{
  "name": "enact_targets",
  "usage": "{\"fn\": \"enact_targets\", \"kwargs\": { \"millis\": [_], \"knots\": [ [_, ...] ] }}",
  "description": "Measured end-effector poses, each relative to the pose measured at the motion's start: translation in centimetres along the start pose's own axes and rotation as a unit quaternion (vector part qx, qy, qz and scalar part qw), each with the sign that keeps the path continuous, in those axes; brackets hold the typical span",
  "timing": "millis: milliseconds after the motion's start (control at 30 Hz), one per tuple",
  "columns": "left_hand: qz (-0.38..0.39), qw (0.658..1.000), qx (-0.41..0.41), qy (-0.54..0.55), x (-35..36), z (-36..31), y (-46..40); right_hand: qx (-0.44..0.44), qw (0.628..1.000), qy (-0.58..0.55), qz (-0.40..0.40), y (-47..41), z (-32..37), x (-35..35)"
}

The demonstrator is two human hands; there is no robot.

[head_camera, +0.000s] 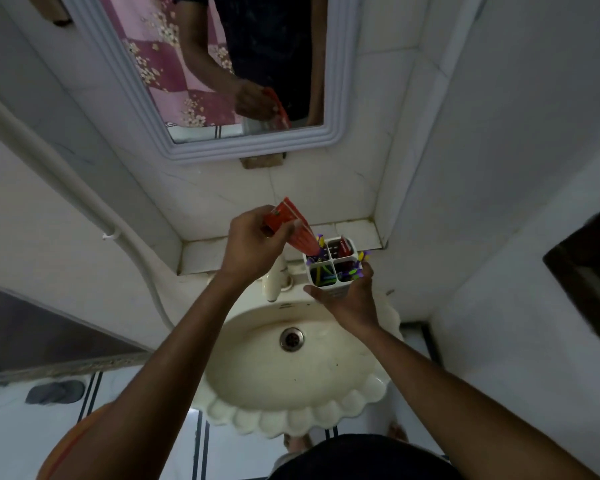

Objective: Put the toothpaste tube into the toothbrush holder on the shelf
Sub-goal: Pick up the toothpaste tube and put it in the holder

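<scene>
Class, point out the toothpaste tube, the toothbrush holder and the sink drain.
toothpaste tube [300,233], head view, on its red body.
toothbrush holder [328,283], head view, on its white front wall.
sink drain [291,338], head view, on its metal centre.

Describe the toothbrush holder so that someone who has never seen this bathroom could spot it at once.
Start at the cream scalloped sink and look just above its tap, below the mirror. There the right hand steadies a small white toothbrush holder while the left hand tips a red toothpaste tube into it. It is the only white box there, split into four compartments bristling with purple and green brushes.
</scene>
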State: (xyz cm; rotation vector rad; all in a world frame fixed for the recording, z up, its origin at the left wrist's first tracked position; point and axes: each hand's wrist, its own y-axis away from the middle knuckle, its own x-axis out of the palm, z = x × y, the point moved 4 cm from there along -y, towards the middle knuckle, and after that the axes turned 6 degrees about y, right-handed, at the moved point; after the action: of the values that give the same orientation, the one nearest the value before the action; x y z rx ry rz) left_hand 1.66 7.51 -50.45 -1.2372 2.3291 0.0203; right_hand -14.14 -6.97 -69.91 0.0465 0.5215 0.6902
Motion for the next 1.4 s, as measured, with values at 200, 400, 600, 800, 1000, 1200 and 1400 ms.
{"fn": "enact_targets", "kwargs": {
  "millis": [200, 400, 600, 800, 1000, 1200, 1400],
  "knots": [
    [0.071, 0.997, 0.001, -0.012, 3.6, 0.8, 0.8, 0.009, 1.0, -0.018, 0.007, 0.0, 0.0, -0.3],
    [0.083, 0.979, 0.029, -0.184, 5.2, 2.3, 1.0, 0.011, 1.0, -0.007, 0.007, 0.0, 0.0, -0.5],
    [0.157, 0.947, 0.061, -0.273, 7.0, 2.7, 1.6, 0.013, 1.0, 0.011, 0.013, 0.2, 0.0, -0.8],
    [0.215, 0.912, 0.089, -0.339, 8.0, 2.9, 2.1, 0.012, 1.0, 0.026, 0.009, 1.3, 0.1, -1.2],
    [0.308, 0.824, 0.168, -0.446, 9.0, 3.3, 2.2, 0.011, 1.0, 0.023, 0.008, 1.5, 0.4, -0.9],
    [0.246, 0.859, 0.157, -0.421, 8.6, 3.1, 1.0, 0.014, 1.0, 0.01, -0.003, 0.7, 0.4, -0.6],
    [0.077, 0.981, 0.05, -0.173, 5.1, 5.2, -0.2, 0.003, 0.999, -0.004, -0.031, 0.8, 0.2, -0.3]
  ]
}}
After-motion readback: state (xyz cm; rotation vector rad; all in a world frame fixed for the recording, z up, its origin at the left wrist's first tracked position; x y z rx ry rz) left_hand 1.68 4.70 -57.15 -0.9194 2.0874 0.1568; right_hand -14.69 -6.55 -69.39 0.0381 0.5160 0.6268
